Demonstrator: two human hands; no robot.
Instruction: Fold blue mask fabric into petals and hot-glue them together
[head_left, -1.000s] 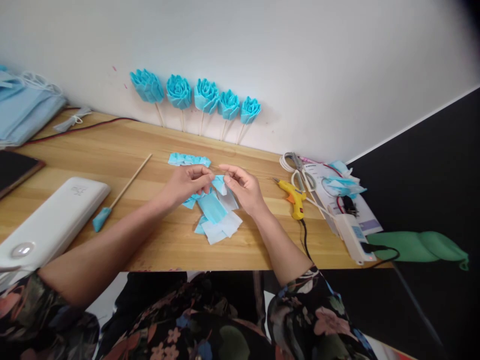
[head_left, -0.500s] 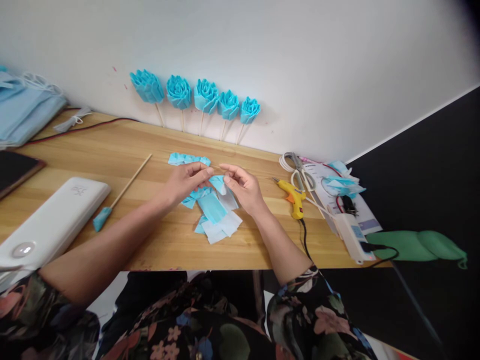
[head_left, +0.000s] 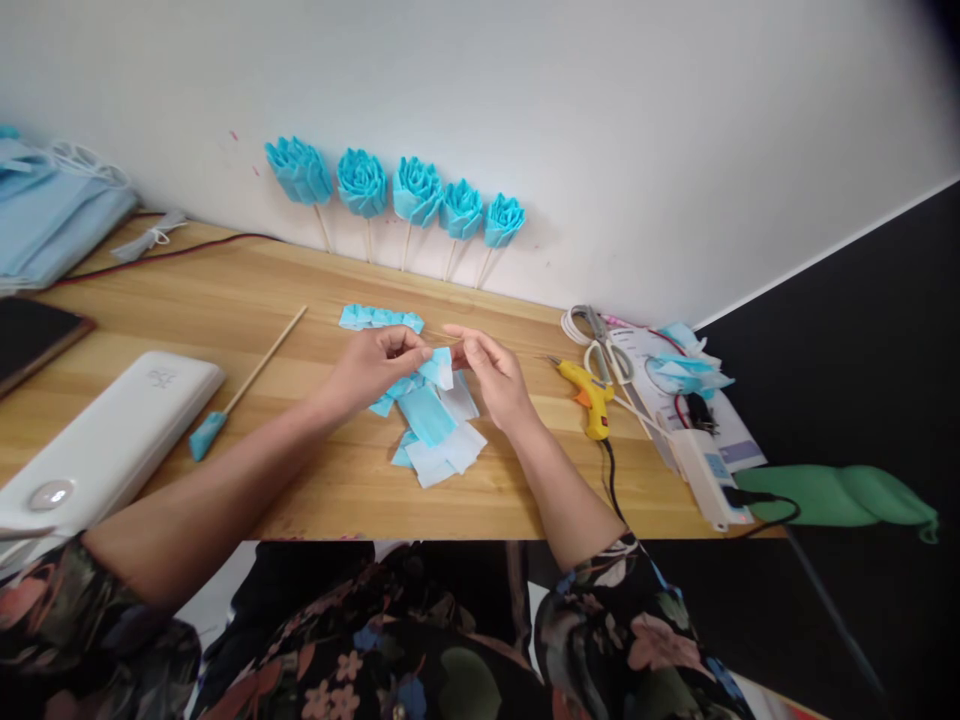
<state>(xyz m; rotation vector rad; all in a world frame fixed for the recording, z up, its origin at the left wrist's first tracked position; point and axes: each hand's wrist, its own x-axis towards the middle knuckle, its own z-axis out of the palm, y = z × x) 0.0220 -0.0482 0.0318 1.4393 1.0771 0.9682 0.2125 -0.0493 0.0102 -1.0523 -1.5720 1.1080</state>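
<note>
My left hand [head_left: 367, 372] pinches a small folded piece of blue-and-white mask cloth [head_left: 439, 370] between thumb and fingers. My right hand [head_left: 495, 380] is close at its right edge, index finger stretched out and thumb raised off the cloth; whether its lower fingers touch the cloth I cannot tell. Under the hands lies a loose pile of cut blue and white cloth pieces [head_left: 427, 415]. Just behind is a pleated blue strip [head_left: 380, 318]. To the left rests a wooden stick [head_left: 266, 355] with a blue wrapped tip [head_left: 206, 436].
Several blue cloth roses [head_left: 362, 183] on sticks lean against the wall. A yellow glue gun [head_left: 592, 400], scissors [head_left: 600, 340] and a power strip [head_left: 709, 475] lie right. Left are a white power bank [head_left: 120, 430], a dark phone [head_left: 37, 340] and stacked masks [head_left: 60, 215].
My right thumb has come off the cloth piece and moved slightly right and up. The piece has turned a little in my left hand. The whole view has shifted slightly.
</note>
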